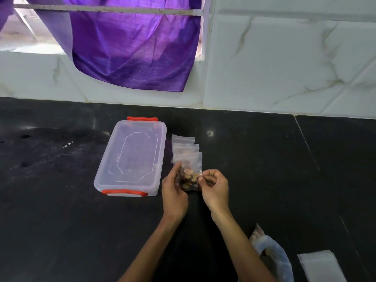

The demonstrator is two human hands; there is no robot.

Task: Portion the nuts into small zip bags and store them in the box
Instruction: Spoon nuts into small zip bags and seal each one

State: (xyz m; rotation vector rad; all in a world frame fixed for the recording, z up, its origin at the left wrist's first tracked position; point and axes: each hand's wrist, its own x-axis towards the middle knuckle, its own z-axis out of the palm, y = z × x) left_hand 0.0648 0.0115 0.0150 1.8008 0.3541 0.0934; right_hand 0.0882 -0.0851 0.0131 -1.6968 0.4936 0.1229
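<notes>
Both hands work on one small zip bag [190,174] of nuts [188,177], held just above the black counter [61,220] right beside the near right corner of the box [132,157]. The left hand [175,190] curls round the bag's left edge, and the right hand [213,187] pinches its right edge between thumb and fingertips. Judging by the grip, the step in hand is closing or settling this filled portion (whether the zip strip is already pressed shut is too small to tell). More small bags [185,145] lie overlapped just behind it, at least one of which seems to hold nuts. The box is clear plastic with red clips at both ends, and its lid is on. So the next move probably calls for sealing this bag fully, then freeing a hand to unclip the lid before any portions can go in. At the lower right lie a larger plastic bag [272,255], which seems to hold more nuts, and a flat stack of empty bags [321,265]. No brand, label or writing can be read on anything.
</notes>
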